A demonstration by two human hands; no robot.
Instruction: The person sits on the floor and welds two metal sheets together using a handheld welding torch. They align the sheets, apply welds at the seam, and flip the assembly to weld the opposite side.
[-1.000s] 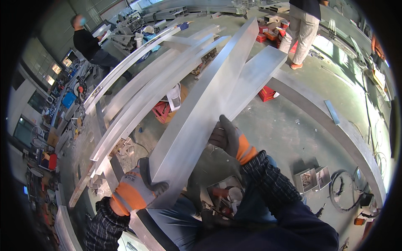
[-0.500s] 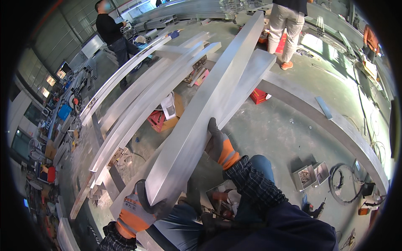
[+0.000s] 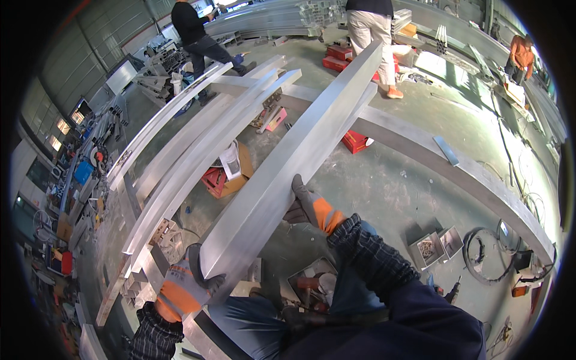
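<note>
A long silver metal profile (image 3: 279, 162), box-shaped, slants from near my lap toward the far right. My left hand (image 3: 183, 288), in a grey and orange glove, grips its near end, thumb on one side and fingers curled at the end. Farther along, my right hand (image 3: 309, 210) holds its right side, the thumb against the face and the other fingers partly hidden beneath. Close along its right side lies a second metal profile (image 3: 364, 99). To the left, several long silver profiles (image 3: 210, 147) lie side by side across a metal frame beam (image 3: 414, 144).
Below are a cardboard box (image 3: 243, 168), a tool bin (image 3: 327, 279), small parts trays (image 3: 427, 251) and a cable coil (image 3: 480, 255). A cordless drill (image 3: 453, 293) lies at right. One person (image 3: 195, 36) stands far left, another (image 3: 372, 36) beyond the profile's far end, a third (image 3: 521, 57) far right.
The held profile has come down, its far end now lower and closer alongside the second profile. My hands keep hold of it. The whole view has shifted a little.
</note>
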